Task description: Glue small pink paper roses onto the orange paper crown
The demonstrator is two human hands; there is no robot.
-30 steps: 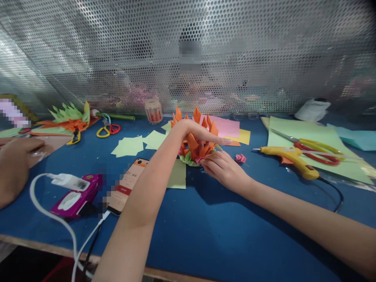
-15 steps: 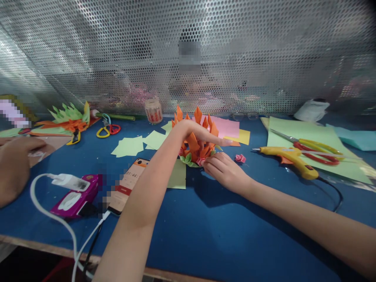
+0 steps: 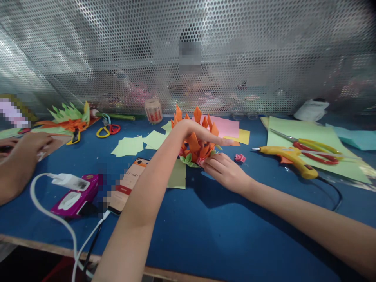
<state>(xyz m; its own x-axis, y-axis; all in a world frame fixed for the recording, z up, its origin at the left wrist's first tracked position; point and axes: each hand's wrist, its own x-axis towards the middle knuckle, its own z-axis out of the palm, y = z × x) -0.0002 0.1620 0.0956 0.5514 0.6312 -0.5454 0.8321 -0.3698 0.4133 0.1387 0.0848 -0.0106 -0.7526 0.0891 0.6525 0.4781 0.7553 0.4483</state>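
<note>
An orange folded-paper arrangement [image 3: 194, 143] with pointed petals stands on the blue table, green paper leaves [image 3: 188, 159] and small pink roses round its base. My left hand [image 3: 202, 133] arches over it from above, one finger stretched to the right and the others curled down among the orange petals, partly hidden. Low on the right side of the arrangement, my right hand [image 3: 225, 170] pinches with closed fingertips at a pink paper rose [image 3: 201, 161]. A loose pink rose [image 3: 240, 158] lies just right of that hand.
A yellow glue gun [image 3: 289, 156] and scissors [image 3: 317, 150] lie at right, by green paper [image 3: 273, 133]. Left are a phone [image 3: 129, 184], a cabled purple device [image 3: 78, 197], green sheets [image 3: 127, 146], more scissors [image 3: 108, 128] and another person's hand [image 3: 25, 156]. A jar [image 3: 153, 111] stands behind.
My two hands and the paper arrangement stay almost still. At the far left, the other person's hand has shifted a little to the right and a second hand shows beside it.
</note>
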